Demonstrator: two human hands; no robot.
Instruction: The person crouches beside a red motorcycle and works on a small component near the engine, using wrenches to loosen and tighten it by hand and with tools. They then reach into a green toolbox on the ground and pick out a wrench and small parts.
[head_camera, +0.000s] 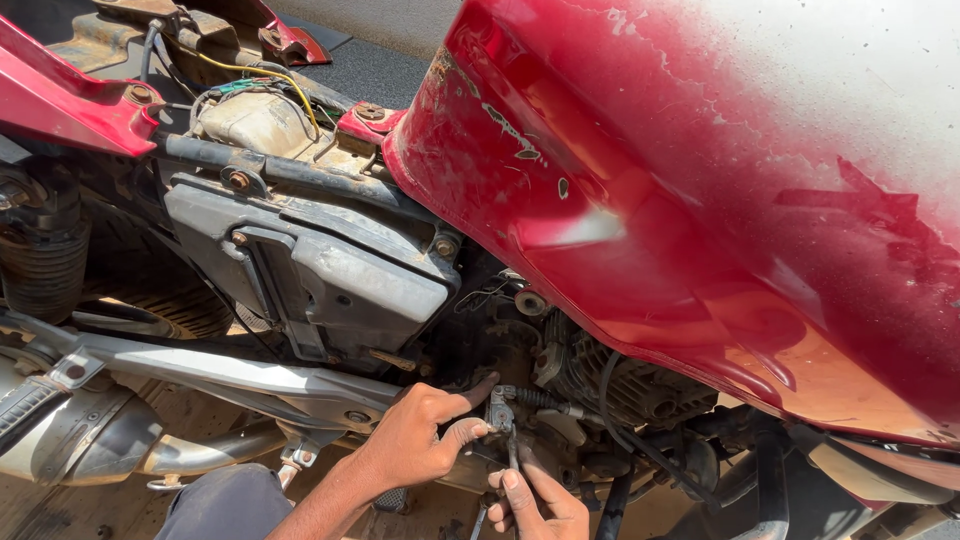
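Grey metal fitting (499, 410), small and grimy, pinched by left hand (415, 440).

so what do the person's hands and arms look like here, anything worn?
Both hands are bare: no gloves, rings or watch visible. The left hand shows a bare forearm with no sleeve in view. The right hand is cut by the frame edge, its arm unseen. Short nails on the fingers.

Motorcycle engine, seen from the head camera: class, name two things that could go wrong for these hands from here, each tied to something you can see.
1. The left hand and right hand pinch a small metal fitting deep beside the engine; a slip could scrape fingers on the metal parts crowded around it.
2. Loose black cables hang close to the right hand, so it could snag or tug one by accident.
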